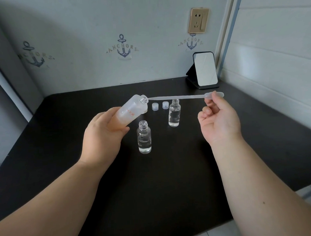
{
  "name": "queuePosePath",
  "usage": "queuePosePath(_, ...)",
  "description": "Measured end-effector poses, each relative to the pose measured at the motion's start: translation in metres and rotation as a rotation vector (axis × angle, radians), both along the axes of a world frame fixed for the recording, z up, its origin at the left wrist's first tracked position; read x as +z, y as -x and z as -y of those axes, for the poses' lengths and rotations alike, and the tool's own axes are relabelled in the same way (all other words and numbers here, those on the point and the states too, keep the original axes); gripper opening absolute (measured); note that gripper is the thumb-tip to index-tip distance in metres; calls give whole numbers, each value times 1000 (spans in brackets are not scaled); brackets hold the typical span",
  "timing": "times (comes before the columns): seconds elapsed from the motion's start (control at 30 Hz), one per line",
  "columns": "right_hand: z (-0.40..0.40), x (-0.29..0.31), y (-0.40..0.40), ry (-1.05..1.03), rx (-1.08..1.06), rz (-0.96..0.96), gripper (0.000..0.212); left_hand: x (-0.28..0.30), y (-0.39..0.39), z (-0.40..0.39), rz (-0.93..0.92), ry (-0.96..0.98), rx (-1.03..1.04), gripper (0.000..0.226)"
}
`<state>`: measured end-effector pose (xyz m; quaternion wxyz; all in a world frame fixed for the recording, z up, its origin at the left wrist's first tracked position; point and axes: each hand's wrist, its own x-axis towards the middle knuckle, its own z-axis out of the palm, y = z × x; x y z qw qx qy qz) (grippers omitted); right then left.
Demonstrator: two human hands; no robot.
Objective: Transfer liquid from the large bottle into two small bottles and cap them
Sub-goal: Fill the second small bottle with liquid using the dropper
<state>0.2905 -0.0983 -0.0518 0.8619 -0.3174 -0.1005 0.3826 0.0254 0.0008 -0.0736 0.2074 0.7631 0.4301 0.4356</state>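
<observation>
While left hand (102, 136) grips tilted frosted plastic large bottle (131, 111), right hand (220, 122) fingers pinch clear plastic pipette (177, 97) bulb, tip at bottle mouth; two uncapped clear small bottles (144, 137) upright on black table (154, 189).

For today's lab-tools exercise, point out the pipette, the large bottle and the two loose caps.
pipette (177, 97), head view, middle of its stem.
large bottle (131, 110), head view, frosted body above the left hand's grip.
two loose caps (155, 106), head view, side of the left one.

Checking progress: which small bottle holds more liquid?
The farther small bottle, by the two caps, looks fuller; the nearer small bottle holds less.
</observation>
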Motion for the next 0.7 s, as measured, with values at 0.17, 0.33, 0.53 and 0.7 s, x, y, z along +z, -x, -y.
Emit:
queuePosePath(0.17, 0, -1, -1, 14, -8, 32, 19, -3, 1, -3, -71, -37, 37, 51)
queuePosePath(0.33, 0, -1, 3, -6, 64, 180, 24, -4, -2, -1, -118, -65, 37, 57)
queuePosePath(0.53, -1, -2, 15, 27, 175, 389, 11, -3, -5, 1, -163, -88, 33, 58)
queuePosePath(0.7, -5, -4, 23, 64, 211, 444, 9, -1, -9, 5, -186, -120, 20, 53)
